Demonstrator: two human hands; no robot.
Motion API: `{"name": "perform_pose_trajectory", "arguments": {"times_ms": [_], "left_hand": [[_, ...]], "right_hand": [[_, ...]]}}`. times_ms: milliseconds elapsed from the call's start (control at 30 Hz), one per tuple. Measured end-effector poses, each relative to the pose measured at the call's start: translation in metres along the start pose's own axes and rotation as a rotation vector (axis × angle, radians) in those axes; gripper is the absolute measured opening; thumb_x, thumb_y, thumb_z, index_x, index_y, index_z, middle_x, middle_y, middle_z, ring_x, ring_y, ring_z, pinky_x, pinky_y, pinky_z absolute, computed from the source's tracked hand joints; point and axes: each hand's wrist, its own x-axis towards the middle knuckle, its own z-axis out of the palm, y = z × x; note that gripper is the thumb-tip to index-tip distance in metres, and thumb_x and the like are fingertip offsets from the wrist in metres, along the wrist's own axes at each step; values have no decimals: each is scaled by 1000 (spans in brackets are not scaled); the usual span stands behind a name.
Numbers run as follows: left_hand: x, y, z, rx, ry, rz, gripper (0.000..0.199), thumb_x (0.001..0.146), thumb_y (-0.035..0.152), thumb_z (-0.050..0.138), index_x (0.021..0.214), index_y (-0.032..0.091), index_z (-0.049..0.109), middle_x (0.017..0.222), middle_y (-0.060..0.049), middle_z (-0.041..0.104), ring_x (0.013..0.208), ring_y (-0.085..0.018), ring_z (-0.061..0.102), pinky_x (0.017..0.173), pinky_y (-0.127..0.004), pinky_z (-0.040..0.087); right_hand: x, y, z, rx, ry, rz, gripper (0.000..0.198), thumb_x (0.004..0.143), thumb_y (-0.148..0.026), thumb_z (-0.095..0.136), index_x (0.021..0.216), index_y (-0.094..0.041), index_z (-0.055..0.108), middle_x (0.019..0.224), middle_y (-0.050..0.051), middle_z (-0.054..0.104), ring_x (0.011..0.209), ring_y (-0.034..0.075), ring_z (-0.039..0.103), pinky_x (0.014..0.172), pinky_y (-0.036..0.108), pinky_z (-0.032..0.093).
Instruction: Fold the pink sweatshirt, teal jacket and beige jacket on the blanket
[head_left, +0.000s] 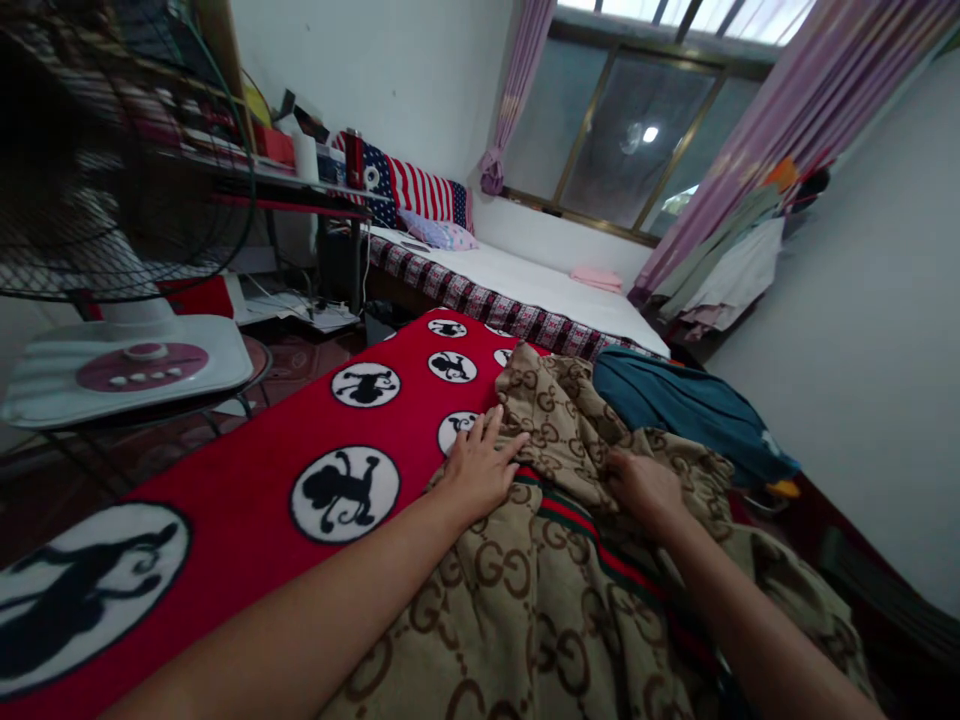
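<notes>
A brown patterned garment (555, 590) with a green and red stripe lies spread and rumpled over a red blanket (277, 440) with monkey prints in white circles. My left hand (480, 466) rests on the garment's left edge, fingers stretched and spread, palm down. Farther right, my right hand (646, 490) has its fingers curled into the brown cloth, gripping a fold. Beyond the right hand lies a dark teal folded garment (675, 405), partly against the brown one. The fingertips of my right hand are hidden in the cloth.
A standing fan (142, 350) is at the left on a stool. Behind it, a desk (300, 195) carries a red thermos (354, 160) and clutter. A second bed (517, 275) stands below the window. Clothes (739, 270) hang by the right wall.
</notes>
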Motion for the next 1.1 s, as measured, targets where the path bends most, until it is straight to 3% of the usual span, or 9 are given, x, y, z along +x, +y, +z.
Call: {"name": "perform_pose_trajectory", "arguments": {"times_ms": [67,167,333,433,533,633,767,967,1100], "left_hand": [[0,0,2,-1,4,10,49,92,41,50,141,41,45,158,-5,26,140,-34,30,104,-52,36],[0,-1,4,5,14,17,48,92,43,50,140,41,45,157,-7,30,141,-34,29,104,-53,36],[0,-2,7,25,24,46,47,93,42,49,140,39,46,155,-11,33,141,-33,30,101,-53,39],[0,-2,6,26,18,47,47,93,42,50,139,40,47,155,-11,33,142,-33,30,102,-53,38],[1,0,3,1,23,0,59,90,42,55,146,38,37,159,-12,23,142,-34,29,103,-52,39],[0,3,-1,-24,84,-53,79,86,40,61,153,31,20,162,-14,10,145,-35,22,106,-50,37],[0,5,-5,-23,127,-32,75,87,39,57,153,32,22,163,-9,8,148,-32,11,112,-52,28],[2,2,0,-13,-33,-106,55,92,47,45,144,30,44,157,-7,30,146,-33,20,113,-57,22],[3,-1,4,-11,-62,-95,56,93,48,40,146,29,41,157,-7,31,145,-33,23,113,-58,21]], "right_hand": [[11,-11,-6,-107,-106,-28,27,81,-14,48,89,-19,73,97,13,70,92,28,63,69,33,41],[40,-42,-28,-71,113,-58,31,83,-12,45,100,-17,71,111,17,64,103,30,59,79,38,43],[108,-94,-33,497,320,-89,49,81,-19,55,129,-17,55,121,14,62,101,25,62,85,34,47],[140,-108,-13,879,206,-46,68,74,-32,68,136,-12,47,105,12,68,80,21,65,71,31,51],[155,-106,2,1016,166,33,52,68,-39,71,110,-8,63,77,6,67,64,17,60,61,28,48],[158,-99,5,991,391,154,30,78,-39,57,87,-11,64,75,5,64,75,19,59,70,28,46],[155,-104,12,910,711,264,26,85,-38,47,89,-16,60,89,8,66,86,21,59,81,31,44],[151,-122,43,779,224,105,30,80,-23,55,107,-14,62,107,14,66,101,26,61,91,37,44],[154,-105,33,779,88,46,64,70,-26,71,129,-11,52,120,16,61,110,27,58,96,36,44]]}}
